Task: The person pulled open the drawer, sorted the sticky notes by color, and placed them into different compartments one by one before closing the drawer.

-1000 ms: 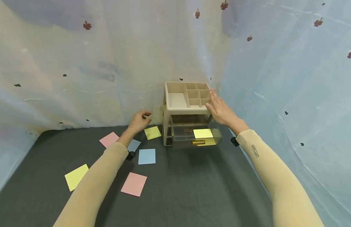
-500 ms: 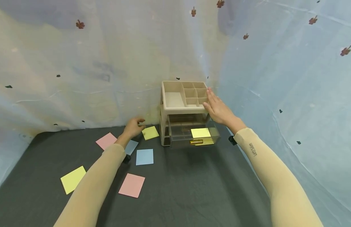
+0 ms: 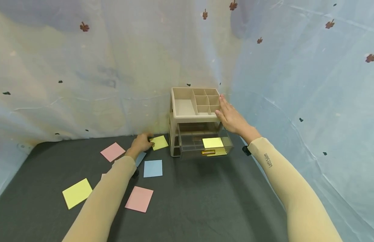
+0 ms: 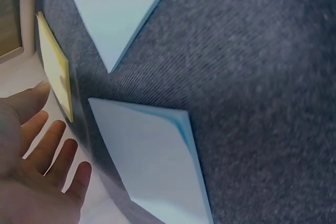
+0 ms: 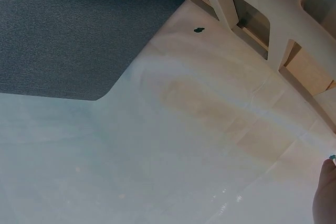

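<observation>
My left hand point(image 3: 141, 143) is at the left edge of a small yellow pad point(image 3: 159, 143) on the dark cloth. In the left wrist view the fingers of this hand point(image 4: 39, 156) are spread, with the thumb tip close beside the yellow pad point(image 4: 56, 69); contact is unclear. My right hand point(image 3: 232, 119) rests with extended fingers against the right side of a beige organizer point(image 3: 184, 118). Its clear drawer point(image 3: 190, 148) is pulled out and holds a yellow pad point(image 3: 212, 143). Only a bit of the right hand point(image 5: 325, 195) shows in the right wrist view.
A blue pad point(image 3: 153, 168) and a pink pad point(image 3: 139, 199) lie in front of the left hand. Another blue pad point(image 3: 140, 158) is partly behind the left wrist. Farther left are a pink pad point(image 3: 112, 152) and a larger yellow pad point(image 3: 77, 193). Patterned cloth point(image 3: 138, 67) hangs behind.
My left hand has come down and left, from above the cloth to the yellow pad's edge. The right hand has stayed against the organizer. The head view has shifted slightly.
</observation>
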### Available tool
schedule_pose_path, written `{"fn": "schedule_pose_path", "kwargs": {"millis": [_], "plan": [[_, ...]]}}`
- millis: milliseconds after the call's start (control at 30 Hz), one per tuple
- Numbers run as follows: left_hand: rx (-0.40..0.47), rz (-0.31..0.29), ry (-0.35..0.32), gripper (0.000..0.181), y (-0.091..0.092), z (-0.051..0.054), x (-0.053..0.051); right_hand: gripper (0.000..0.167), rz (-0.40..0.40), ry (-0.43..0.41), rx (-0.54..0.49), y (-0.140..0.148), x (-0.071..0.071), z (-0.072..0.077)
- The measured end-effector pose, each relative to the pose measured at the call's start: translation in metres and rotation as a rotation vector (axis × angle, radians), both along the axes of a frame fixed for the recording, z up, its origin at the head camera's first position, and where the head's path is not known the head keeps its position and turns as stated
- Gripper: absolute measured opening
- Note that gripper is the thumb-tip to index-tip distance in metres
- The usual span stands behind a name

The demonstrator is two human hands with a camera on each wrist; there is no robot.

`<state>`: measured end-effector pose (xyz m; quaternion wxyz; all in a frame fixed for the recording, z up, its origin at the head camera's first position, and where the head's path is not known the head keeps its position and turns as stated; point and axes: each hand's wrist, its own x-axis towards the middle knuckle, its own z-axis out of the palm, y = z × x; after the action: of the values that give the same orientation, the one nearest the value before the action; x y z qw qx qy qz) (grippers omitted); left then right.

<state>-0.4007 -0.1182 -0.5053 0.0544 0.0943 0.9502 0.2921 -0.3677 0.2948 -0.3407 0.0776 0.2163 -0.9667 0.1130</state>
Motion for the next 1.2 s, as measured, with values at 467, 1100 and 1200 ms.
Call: {"fn": "schedule_pose_path", "kwargs": {"millis": [467, 1100, 1200], "plan": [[-0.122, 0.015, 0.003, 0.052, 0.0063, -0.0067, 0.0008, 0.073, 0.007, -0.008, -0.001, -0.0027, 0.0005, 0.0016], [-0.031, 0.033, 0.051, 0.055, 0.0093, -0.0067, 0.002, 0.074, 0.009, -0.003, -0.005, -0.001, -0.0016, -0.0002], [0.0, 0.034, 0.092, 0.054, 0.0093, -0.0095, 0.0006, 0.073, 0.015, 0.001, -0.003, -0.0015, -0.0021, -0.0002]]}}
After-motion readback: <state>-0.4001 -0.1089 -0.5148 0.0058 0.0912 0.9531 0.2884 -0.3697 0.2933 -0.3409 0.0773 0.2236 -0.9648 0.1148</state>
